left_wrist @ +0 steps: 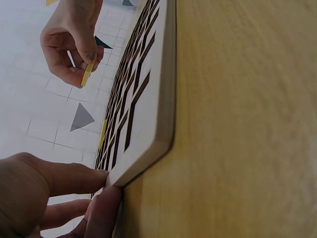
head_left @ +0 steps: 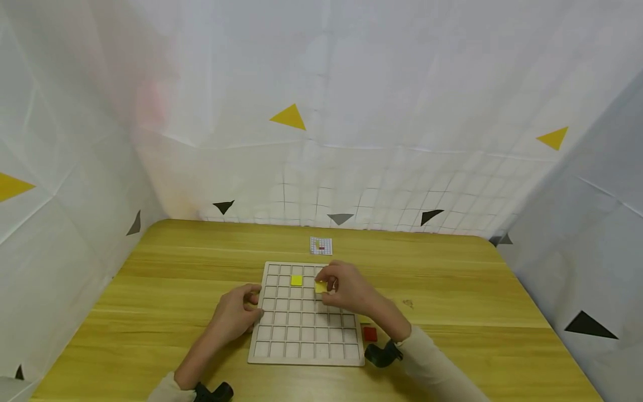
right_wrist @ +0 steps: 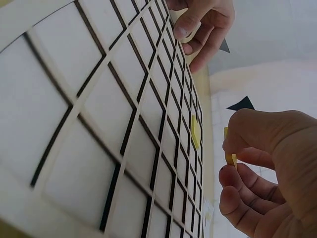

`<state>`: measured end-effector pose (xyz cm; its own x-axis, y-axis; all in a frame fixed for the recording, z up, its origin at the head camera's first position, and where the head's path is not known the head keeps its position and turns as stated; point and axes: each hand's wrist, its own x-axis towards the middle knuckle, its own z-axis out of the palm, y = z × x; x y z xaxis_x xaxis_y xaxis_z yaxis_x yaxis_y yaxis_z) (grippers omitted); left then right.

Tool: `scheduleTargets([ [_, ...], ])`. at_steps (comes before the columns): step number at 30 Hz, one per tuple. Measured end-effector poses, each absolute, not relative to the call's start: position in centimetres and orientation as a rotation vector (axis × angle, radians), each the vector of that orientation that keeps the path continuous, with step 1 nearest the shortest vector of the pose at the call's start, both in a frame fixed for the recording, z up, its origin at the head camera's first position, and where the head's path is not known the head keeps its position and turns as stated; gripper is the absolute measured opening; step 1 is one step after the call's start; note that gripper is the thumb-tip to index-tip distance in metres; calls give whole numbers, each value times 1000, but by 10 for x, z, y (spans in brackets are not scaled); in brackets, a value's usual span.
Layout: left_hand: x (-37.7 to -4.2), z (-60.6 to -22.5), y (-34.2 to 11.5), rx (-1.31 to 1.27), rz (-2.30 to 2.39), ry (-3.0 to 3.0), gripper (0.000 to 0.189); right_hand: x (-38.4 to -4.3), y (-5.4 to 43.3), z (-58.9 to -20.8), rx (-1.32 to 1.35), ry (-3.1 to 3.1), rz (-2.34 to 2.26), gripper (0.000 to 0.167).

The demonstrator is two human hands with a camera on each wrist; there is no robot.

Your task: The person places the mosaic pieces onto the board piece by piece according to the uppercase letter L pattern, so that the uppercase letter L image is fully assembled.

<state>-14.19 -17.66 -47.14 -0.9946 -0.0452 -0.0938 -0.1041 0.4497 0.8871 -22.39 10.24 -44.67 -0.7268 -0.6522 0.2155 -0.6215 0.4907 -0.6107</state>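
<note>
A pale square-celled grid board [head_left: 256, 356] lies on the table. Above its far right part, my right hand [head_left: 351, 287] pinches a yellow square tile [head_left: 320, 287] between thumb and fingers. That tile [left_wrist: 87, 74] appears edge-on in the left wrist view, raised off the board. Another yellow tile [head_left: 297, 280] sits in a cell near the board's far side. My left hand [head_left: 233, 312] is at the board's left edge, its thumb and a finger touching the rim with a gap between them. In the left wrist view, two fingertips [left_wrist: 101, 178] meet the board's corner.
Right of the board lie a red tile [head_left: 370, 334] and a yellow tile [head_left: 364, 320], partly hidden by the right forearm. A small printed card [head_left: 321, 245] with a coloured grid lies beyond the board. White sheeting [head_left: 351, 84] stands behind the wooden table [head_left: 452, 279].
</note>
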Motion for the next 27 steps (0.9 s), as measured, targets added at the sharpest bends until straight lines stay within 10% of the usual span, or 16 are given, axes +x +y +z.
scheduleTargets([
  [27, -142, -474, -178, -114, 1661, 2598, 52, -230, 60, -462, -1163, 2582, -1119, 26],
])
